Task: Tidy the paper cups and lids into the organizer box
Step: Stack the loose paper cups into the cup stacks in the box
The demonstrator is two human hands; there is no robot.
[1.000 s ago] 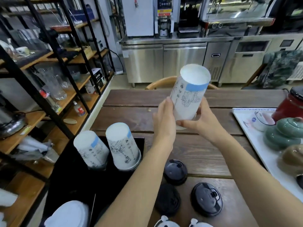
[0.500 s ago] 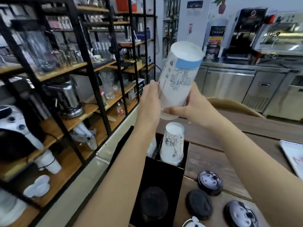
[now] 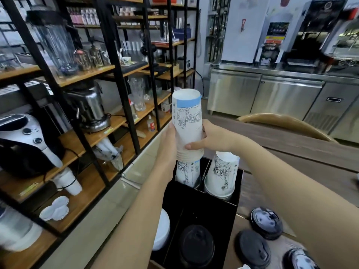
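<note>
Here both hands grip one inverted stack of paper cups (image 3: 187, 125), base up and blue band at the top, directly above the far left compartment of the black organizer box (image 3: 213, 208). The left hand (image 3: 168, 140) presses flat against the stack's left side, while the right hand (image 3: 210, 139) wraps it from the right, its fingers (image 3: 194, 146) curled across the lower front, so both hands are closed on the stack. The stack's ribbed rims sit over the top of another cup stack (image 3: 188, 172) already standing upside down in that compartment; whether they touch cannot be told. A second inverted cup stack (image 3: 222, 174) fills the far right compartment. In the near compartments lie white lids (image 3: 161, 232) on the left and a black lid (image 3: 196, 245) on the right. Three more black lids (image 3: 266, 223) lie on the wooden bench (image 3: 303, 152) just right of the box.
</note>
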